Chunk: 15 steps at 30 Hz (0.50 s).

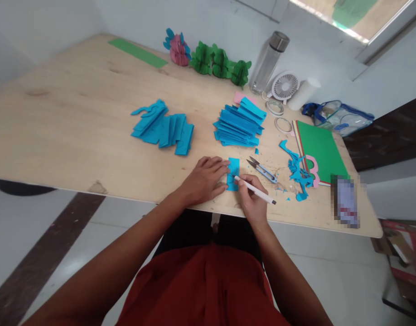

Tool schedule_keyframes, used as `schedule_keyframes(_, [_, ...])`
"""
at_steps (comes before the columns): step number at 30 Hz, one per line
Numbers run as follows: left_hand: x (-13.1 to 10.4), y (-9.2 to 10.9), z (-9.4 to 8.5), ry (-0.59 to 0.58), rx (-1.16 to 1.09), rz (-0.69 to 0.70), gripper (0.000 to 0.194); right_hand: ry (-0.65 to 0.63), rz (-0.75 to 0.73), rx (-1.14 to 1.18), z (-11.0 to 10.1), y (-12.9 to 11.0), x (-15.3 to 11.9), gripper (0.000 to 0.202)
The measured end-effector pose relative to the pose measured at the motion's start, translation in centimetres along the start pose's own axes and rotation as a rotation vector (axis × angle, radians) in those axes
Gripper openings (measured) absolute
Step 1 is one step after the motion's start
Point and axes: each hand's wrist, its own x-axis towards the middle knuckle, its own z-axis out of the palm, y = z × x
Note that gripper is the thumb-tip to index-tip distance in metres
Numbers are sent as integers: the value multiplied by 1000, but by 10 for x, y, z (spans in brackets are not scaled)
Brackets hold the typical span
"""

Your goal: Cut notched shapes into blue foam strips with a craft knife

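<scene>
My left hand [207, 179] lies flat on the table with fingers stretched out, their tips on the left edge of a small blue paper strip [234, 165]. Dark drawn lines show on the strip. In my right hand [253, 199] is a white pen [258, 192], gripped near its tip, which meets the strip. Just right of the strip lies a pair of thread snips [264, 170], blades toward the upper left. Beyond my hands are a pile of folded blue paper strips [240, 123] and a second group of blue papers [167, 127] with drawn or cut shapes.
Blue paper scraps [298, 172], a pink paper piece [312, 170], green sheets [321, 147] and a blurred-out phone-like object [345, 201] lie right. Tape rolls [275, 107], a small fan [285, 86], a bottle [268, 63] and green paper ornaments [220, 62] line the wall.
</scene>
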Motion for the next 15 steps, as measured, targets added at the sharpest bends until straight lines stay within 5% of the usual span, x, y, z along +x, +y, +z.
schedule_keyframes(7, [1,1,0,-25,-8,-13,30,-55,-254,-301,1,6,2,22])
schedule_keyframes(15, [3,2,-5,-51,-29,-23,32,-50,-334,-405,1,11,0,23])
